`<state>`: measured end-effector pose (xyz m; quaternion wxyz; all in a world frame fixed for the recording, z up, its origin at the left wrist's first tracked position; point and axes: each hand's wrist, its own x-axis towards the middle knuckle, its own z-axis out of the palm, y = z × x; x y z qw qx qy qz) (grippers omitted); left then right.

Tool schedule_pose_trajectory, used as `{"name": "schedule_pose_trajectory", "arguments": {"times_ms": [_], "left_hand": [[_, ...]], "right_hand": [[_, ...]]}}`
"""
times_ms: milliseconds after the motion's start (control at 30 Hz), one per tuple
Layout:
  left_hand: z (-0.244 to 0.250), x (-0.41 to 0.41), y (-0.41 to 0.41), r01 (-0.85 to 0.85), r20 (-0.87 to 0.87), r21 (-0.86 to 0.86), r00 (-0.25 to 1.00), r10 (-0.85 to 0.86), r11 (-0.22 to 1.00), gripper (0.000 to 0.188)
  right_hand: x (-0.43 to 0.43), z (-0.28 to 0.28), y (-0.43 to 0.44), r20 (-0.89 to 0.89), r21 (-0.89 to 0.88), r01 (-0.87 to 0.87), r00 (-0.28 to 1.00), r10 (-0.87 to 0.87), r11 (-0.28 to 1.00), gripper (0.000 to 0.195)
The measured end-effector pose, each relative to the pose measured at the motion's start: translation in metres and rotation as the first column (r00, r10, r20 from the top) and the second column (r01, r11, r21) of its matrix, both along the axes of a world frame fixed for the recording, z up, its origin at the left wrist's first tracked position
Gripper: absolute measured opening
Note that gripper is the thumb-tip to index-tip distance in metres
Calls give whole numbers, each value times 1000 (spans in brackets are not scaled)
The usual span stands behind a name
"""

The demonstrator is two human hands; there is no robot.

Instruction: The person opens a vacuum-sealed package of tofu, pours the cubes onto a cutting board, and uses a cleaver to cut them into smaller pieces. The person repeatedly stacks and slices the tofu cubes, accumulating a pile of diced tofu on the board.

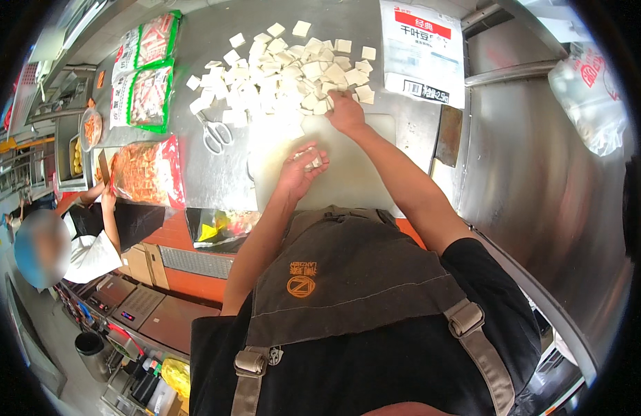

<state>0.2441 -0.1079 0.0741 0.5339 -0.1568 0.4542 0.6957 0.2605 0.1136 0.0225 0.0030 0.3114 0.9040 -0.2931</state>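
A loose heap of pale square tofu pieces [279, 73] is spread over the far part of the steel table. My left hand [302, 169] is above a white cutting board [346, 182], palm up, with a few of the pale pieces held between its fingers and thumb. At the near right edge of the heap, my right hand [345, 112] touches the pieces with its fingertips; whether it grips one is hidden. White-handled scissors [216, 138] lie left of the board, just below the heap.
A large printed bag [423, 57] lies at the right. Green-edged packs [150, 96] and a bag of orange food [148, 171] lie left. A co-worker [92, 255] in a blue cap stands there with a knife [103, 165]. A plastic bag [588, 99] is far right.
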Motion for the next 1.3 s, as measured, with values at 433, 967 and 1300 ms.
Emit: {"name": "schedule_pose_trajectory", "arguments": {"times_ms": [433, 967, 1300], "left_hand": [[9, -12, 15, -176, -151, 13, 973, 176, 984, 43], [0, 1, 18, 92, -156, 60, 984, -82, 994, 36], [-8, 9, 33, 321, -812, -583, -203, -547, 746, 72]], "right_hand": [[2, 11, 15, -267, -106, -68, 963, 37, 992, 19], [97, 90, -71, -242, -608, 6, 951, -192, 794, 15], [126, 15, -58, -12, -823, 110, 978, -210, 558, 28]]}}
